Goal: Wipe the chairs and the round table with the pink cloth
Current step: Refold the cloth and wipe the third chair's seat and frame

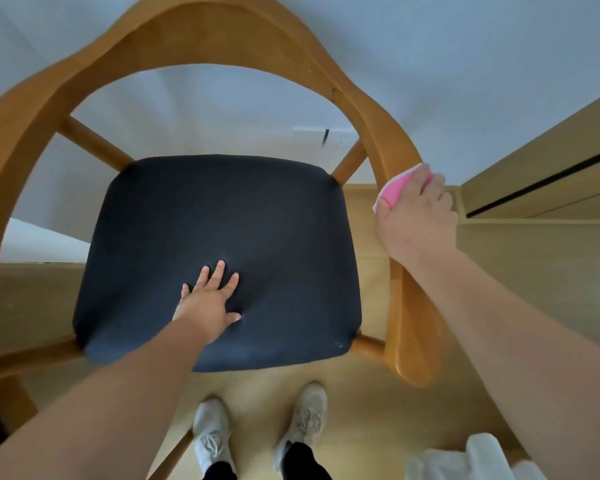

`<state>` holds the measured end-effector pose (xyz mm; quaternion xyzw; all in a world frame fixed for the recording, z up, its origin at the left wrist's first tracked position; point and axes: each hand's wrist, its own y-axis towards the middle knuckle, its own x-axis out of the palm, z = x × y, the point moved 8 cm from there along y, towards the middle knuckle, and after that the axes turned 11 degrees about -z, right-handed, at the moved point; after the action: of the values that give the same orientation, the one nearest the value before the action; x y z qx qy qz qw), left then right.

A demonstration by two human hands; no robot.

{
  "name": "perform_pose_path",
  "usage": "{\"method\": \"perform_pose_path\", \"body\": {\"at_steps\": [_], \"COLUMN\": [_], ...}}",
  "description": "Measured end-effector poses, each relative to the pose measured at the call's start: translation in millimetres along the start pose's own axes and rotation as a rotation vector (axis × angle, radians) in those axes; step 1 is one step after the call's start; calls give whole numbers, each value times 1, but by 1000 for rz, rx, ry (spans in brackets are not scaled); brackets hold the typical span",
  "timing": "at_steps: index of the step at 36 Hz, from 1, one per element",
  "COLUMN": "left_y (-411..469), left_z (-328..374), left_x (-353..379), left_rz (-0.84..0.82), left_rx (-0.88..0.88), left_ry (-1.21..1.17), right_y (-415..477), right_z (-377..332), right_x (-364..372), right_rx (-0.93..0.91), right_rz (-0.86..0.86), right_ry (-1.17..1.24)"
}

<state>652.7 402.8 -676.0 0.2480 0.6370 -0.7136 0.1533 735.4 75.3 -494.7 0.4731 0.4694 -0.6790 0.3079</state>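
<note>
A wooden chair [201, 32] with a curved back-and-arm rail and a dark seat cushion [257, 209] fills the view from above. My right hand [416, 216] presses the pink cloth [394, 188] onto the chair's right armrest [409, 327], fingers wrapped over cloth and rail. Only a small part of the cloth shows past my fingers. My left hand [210, 299] lies flat on the seat cushion near its front, fingers spread, holding nothing. The round table is not in view.
A white wall with a socket plate [323, 136] stands behind the chair. A light wooden cabinet [548, 174] is on the right. My two white shoes [260, 431] stand on the wood floor before the seat. White fabric [471, 462] lies at bottom right.
</note>
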Motion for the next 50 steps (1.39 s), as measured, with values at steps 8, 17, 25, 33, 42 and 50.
{"method": "perform_pose_path", "body": {"at_steps": [8, 17, 25, 33, 42, 50], "left_y": [2, -27, -42, -38, -41, -48], "left_z": [-2, 9, 10, 7, 5, 7], "left_x": [3, 19, 65, 65, 63, 59], "left_rz": [35, 241, 47, -21, -39, -30], "left_rx": [27, 64, 168, 206, 218, 211], "left_ry": [11, 126, 99, 53, 30, 32], "right_y": [-53, -65, -97, -135, -161, -192], "right_z": [18, 18, 22, 25, 26, 27], "right_x": [24, 23, 32, 47, 59, 71], "right_rx": [56, 112, 145, 173, 171, 34], "right_rz": [-35, -54, -57, -46, -32, 16], "right_ry": [16, 50, 53, 62, 96, 118]}}
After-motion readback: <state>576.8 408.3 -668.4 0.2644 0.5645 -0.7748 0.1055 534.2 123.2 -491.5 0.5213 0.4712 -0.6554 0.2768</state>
